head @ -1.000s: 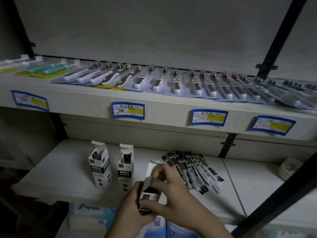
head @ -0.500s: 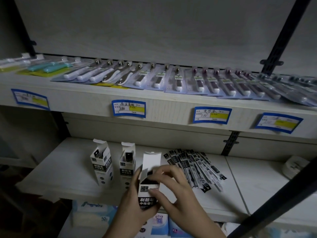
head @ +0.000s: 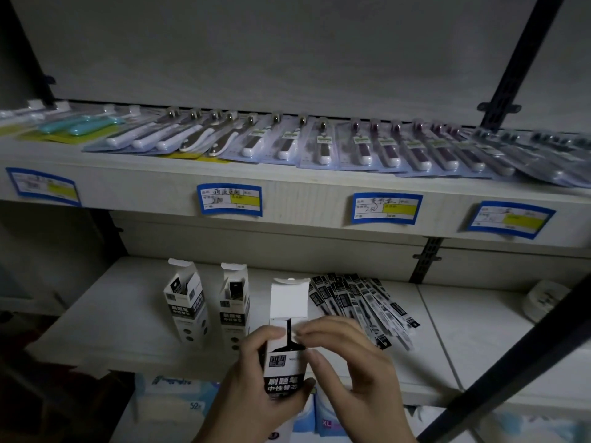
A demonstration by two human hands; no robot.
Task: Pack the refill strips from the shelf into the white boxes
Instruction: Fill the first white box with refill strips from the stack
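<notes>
The left hand (head: 256, 375) is gripping the white refill box (head: 283, 362) upright above the shelf (head: 105, 314) edge, lid flap standing open. The right hand (head: 345, 356) is pinching at its mouth. The refill strips (head: 361, 305) are lying fanned just behind; keep the box steady and the flaps clear while feeding them in

Three white boxes with black labels stand upright, top flaps open: two on the shelf (head: 96, 314), the left box (head: 185, 310) beside the middle box (head: 234, 310), the third box (head: 284, 353) held in front. The strips (head: 361, 306) lie fanned just right.
</notes>
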